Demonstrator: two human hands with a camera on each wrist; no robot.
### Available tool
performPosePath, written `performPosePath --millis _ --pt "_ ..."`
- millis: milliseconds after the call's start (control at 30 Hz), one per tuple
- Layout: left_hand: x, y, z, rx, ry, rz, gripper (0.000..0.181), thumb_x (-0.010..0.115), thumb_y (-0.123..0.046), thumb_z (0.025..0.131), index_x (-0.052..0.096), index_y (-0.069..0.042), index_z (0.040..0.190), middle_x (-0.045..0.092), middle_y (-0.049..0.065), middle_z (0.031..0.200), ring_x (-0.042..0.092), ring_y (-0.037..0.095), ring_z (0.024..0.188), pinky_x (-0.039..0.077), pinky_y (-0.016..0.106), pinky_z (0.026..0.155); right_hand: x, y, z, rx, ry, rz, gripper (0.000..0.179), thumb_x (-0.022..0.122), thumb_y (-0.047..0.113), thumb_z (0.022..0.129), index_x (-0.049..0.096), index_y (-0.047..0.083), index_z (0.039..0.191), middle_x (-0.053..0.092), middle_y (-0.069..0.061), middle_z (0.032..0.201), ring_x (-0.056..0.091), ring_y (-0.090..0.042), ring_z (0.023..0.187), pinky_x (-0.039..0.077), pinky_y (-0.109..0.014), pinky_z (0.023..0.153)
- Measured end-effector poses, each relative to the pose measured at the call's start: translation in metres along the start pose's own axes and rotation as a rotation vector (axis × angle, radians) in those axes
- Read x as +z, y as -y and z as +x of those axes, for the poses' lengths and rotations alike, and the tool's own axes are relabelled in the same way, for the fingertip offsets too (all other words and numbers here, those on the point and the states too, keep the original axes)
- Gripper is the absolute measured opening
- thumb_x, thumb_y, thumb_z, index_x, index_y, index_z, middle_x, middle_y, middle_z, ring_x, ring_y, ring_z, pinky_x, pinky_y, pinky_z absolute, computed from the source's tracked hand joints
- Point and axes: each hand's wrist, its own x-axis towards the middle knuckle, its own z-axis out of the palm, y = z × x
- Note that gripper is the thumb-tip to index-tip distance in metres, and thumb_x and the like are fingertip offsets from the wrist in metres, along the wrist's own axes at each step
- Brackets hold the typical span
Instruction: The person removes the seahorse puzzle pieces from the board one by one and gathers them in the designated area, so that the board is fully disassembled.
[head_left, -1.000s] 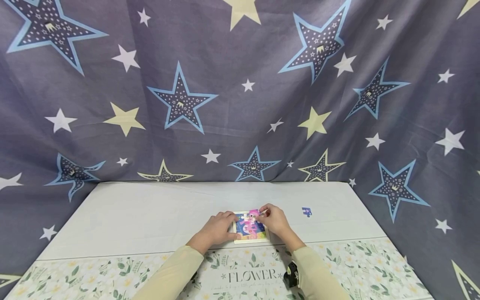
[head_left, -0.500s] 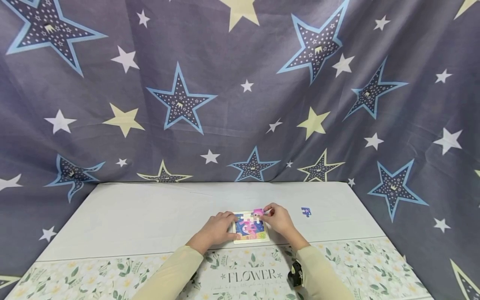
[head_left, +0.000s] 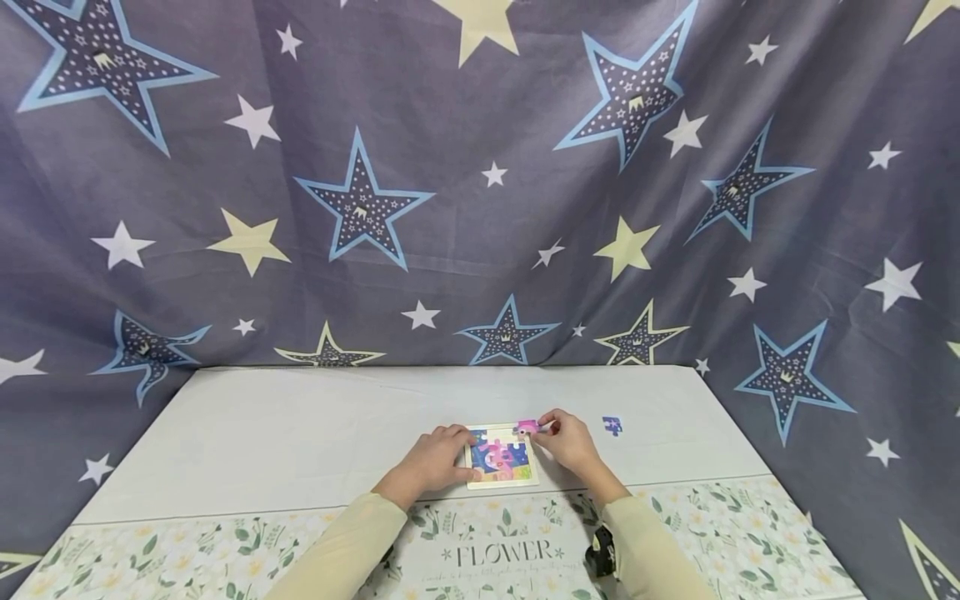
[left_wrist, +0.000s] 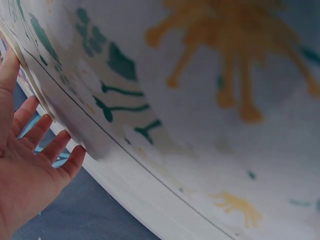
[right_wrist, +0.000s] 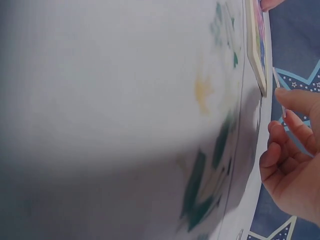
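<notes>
A small jigsaw puzzle in a pale-rimmed tray (head_left: 504, 485) lies on the table, showing a pink figure on blue; bare tray shows toward its upper right. My left hand (head_left: 433, 458) rests at its left side, thumb and fingertips spread over the rim. In the left wrist view those fingers (left_wrist: 37, 132) lie loosely along the tray edge. Between thumb and index finger, my right hand (head_left: 568, 437) pinches a pink puzzle piece (head_left: 527, 427) over the upper right corner. The right wrist view shows this piece edge-on, tilted, beyond the tray's corner.
One loose blue puzzle piece (head_left: 612, 425) lies on the white tabletop (head_left: 315, 433) to the right of my right hand. A flowered cloth band (head_left: 240, 542) runs along the front. Behind and at both sides hangs a dark star-patterned curtain (head_left: 450, 250).
My right hand has drawn the pink piece to the right, from over the puzzle to the tray's upper right corner, baring more tray. The left hand has stayed in place.
</notes>
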Motion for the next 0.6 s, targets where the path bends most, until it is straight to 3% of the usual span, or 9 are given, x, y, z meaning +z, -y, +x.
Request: performPosePath --millis 600 --pt "0.002 0.001 0.002 -0.007 -0.001 -0.007 0.057 0.066 -0.051 0.081 0.056 -0.014 0.123 0.051 0.006 0.133 0.047 0.027 0.122 0.038 0.049 0.103 -0.014 -0.016 0.000 0.036 -0.022 -0.008 0.022 0.072 0.015 0.080 0.063 0.004 0.096 0.053 -0.004 0.069 0.044 -0.013 0.059 0.036 -0.024 0.052"
